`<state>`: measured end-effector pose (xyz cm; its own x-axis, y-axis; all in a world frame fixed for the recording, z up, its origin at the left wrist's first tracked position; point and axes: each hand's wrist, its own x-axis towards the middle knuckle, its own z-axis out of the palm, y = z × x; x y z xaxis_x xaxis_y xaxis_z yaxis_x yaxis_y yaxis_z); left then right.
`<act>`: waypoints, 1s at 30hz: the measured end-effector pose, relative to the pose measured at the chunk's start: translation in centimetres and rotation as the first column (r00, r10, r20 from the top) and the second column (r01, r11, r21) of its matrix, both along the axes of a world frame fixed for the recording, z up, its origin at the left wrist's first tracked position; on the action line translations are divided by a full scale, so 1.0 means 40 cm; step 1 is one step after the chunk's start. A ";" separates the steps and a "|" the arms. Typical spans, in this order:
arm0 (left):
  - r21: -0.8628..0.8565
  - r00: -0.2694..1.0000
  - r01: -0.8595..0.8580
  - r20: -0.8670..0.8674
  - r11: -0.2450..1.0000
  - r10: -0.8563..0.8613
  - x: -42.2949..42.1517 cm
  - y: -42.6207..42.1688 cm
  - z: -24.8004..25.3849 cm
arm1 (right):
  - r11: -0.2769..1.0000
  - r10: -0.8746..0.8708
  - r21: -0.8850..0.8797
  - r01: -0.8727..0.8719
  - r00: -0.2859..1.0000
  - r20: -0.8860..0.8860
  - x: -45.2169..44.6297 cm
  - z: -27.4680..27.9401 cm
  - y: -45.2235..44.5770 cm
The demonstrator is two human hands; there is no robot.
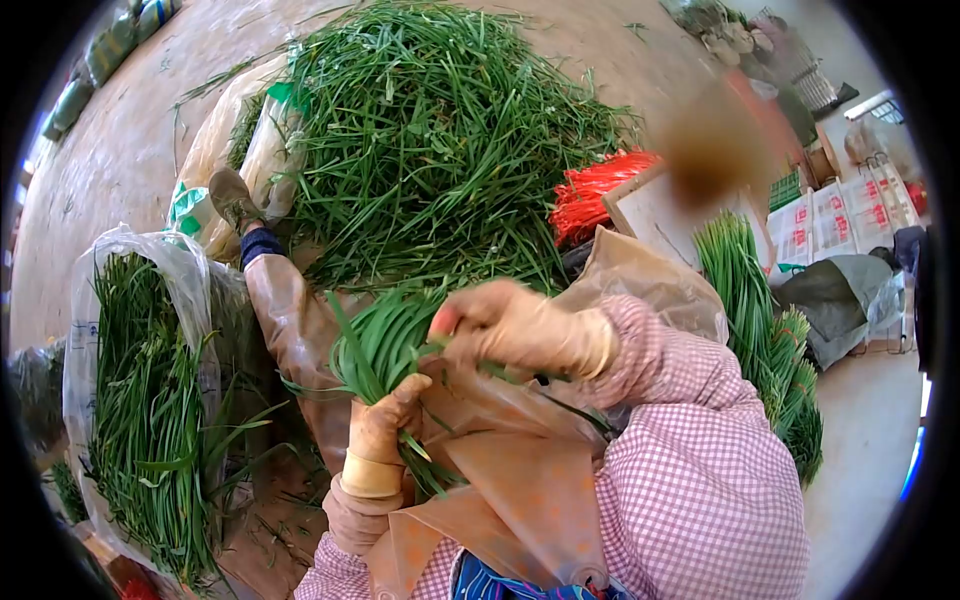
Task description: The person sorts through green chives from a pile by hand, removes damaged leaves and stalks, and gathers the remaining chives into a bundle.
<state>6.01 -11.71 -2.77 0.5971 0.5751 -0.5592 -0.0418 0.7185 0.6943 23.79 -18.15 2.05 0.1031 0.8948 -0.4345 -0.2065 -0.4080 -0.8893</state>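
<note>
My gloved left hand (388,420) is wrapped round the lower part of a bunch of garlic chives (385,340), whose long flat green leaves fold over above the fist. Stems poke out below it. Just right of the bunch, my gloved right hand (525,330) is closed with curled fingers. A reddish patch shows at its fingertips, and what they hold, if anything, is hidden. A brownish plastic apron (520,490) covers my lap under both hands.
A large heap of loose chives (430,130) lies beyond my legs. Left stands a clear plastic bag (80,370) full of chives. Red strips (595,190) lie beside a board (660,215). Upright chive bunches (735,270) stand right, near white printed boxes (835,220).
</note>
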 end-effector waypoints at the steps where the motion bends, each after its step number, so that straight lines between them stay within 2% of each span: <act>1: -0.041 0.996 0.042 -0.082 0.998 -0.046 -0.007 0.015 -0.007 | 0.994 -0.055 -0.089 0.056 0.998 0.008 0.032 0.025 -0.012; 3: -0.100 0.979 0.083 -0.176 0.991 -0.100 -0.039 0.030 -0.044 | 0.921 -0.347 0.140 0.362 0.930 -0.121 0.118 0.004 -0.051; 4: -0.221 0.995 0.097 -0.006 0.970 -0.101 -0.049 0.038 -0.072 | 0.860 -0.466 0.162 0.483 0.874 -0.136 0.147 0.020 -0.066; 5: -0.233 0.992 0.127 0.055 0.964 -0.117 -0.055 0.032 -0.085 | 0.783 -0.574 0.184 0.594 0.804 -0.154 0.173 0.037 -0.078; 6: -0.244 0.985 0.157 0.114 0.957 -0.132 -0.051 0.027 -0.081 | 0.782 -0.575 0.181 0.596 0.803 -0.156 0.200 0.034 -0.095; 7: -0.244 0.985 0.159 0.112 0.957 -0.135 -0.047 0.024 -0.061 | 0.728 -0.637 0.172 0.663 0.748 -0.186 0.225 0.026 -0.113; 8: -0.244 0.990 0.138 0.032 0.960 -0.134 -0.041 0.021 -0.036 | 0.668 -0.695 0.160 0.726 0.687 -0.214 0.243 0.018 -0.132; 9: -0.243 0.990 0.117 -0.048 0.963 -0.132 -0.037 0.018 -0.020 | 0.666 -0.698 0.157 0.730 0.683 -0.214 0.253 0.013 -0.149; 11: -0.254 0.993 0.089 -0.050 0.963 -0.105 -0.035 0.017 -0.020 | 0.581 -0.687 0.272 0.767 0.641 -0.341 0.268 0.006 -0.175; 13: -0.344 0.993 0.069 -0.071 0.937 -0.099 -0.037 0.022 -0.032 | 0.547 -0.686 0.294 0.784 0.621 -0.379 0.282 0.006 -0.200; 15: -0.319 0.993 0.083 -0.058 0.944 -0.106 -0.042 0.020 -0.019 | 0.552 -0.520 0.425 0.717 0.695 -0.496 0.297 0.009 -0.217; 17: -0.262 0.992 0.087 -0.068 0.961 -0.109 -0.042 0.016 -0.006 | 0.547 -0.514 0.402 0.734 0.673 -0.531 0.291 0.041 -0.240; 19: -0.288 0.992 0.096 -0.047 0.953 -0.115 -0.055 0.016 -0.013 | 0.488 -0.424 0.549 0.679 0.734 -0.531 0.299 0.061 -0.263; 20: -0.300 0.992 0.098 -0.051 0.949 -0.118 -0.062 0.019 -0.019 | 0.437 -0.548 0.481 0.760 0.649 -0.527 0.317 0.054 -0.293; 21: -0.312 0.990 0.105 -0.053 0.944 -0.127 -0.066 0.023 -0.026 | 0.424 -0.565 0.488 0.763 0.644 -0.516 0.341 0.075 -0.327; 23: -0.326 0.989 0.117 -0.048 0.938 -0.140 -0.074 0.030 -0.018 | 0.380 -0.783 0.633 0.675 0.598 -0.168 0.404 0.159 -0.415; 25: -0.307 0.980 0.194 0.026 0.932 -0.195 -0.105 0.048 -0.044 | 0.389 -0.904 0.737 0.553 0.385 0.188 0.456 0.273 -0.514; 26: -0.284 0.979 0.202 0.045 0.937 -0.197 -0.107 0.050 -0.041 | 0.418 -0.908 0.764 0.491 0.240 0.343 0.472 0.325 -0.552; 28: -0.292 0.984 0.175 0.029 0.940 -0.174 -0.100 0.053 -0.031 | 0.416 -0.906 0.783 0.463 0.134 0.402 0.489 0.372 -0.589; 29: -0.288 0.983 0.127 -0.091 0.949 -0.160 -0.084 0.050 -0.009 | 0.414 -0.901 0.791 0.451 0.078 0.427 0.496 0.397 -0.607; 30: -0.289 0.981 0.155 -0.064 0.945 -0.181 -0.072 0.056 -0.005 | 0.578 -0.775 0.722 0.381 -0.020 0.631 0.520 0.385 -0.634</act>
<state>3.13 -9.48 -2.99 0.6122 0.2821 -0.7387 0.1488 0.8764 0.4581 44.58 -43.52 17.46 0.7405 0.3260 0.5877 0.6707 -0.3024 -0.6773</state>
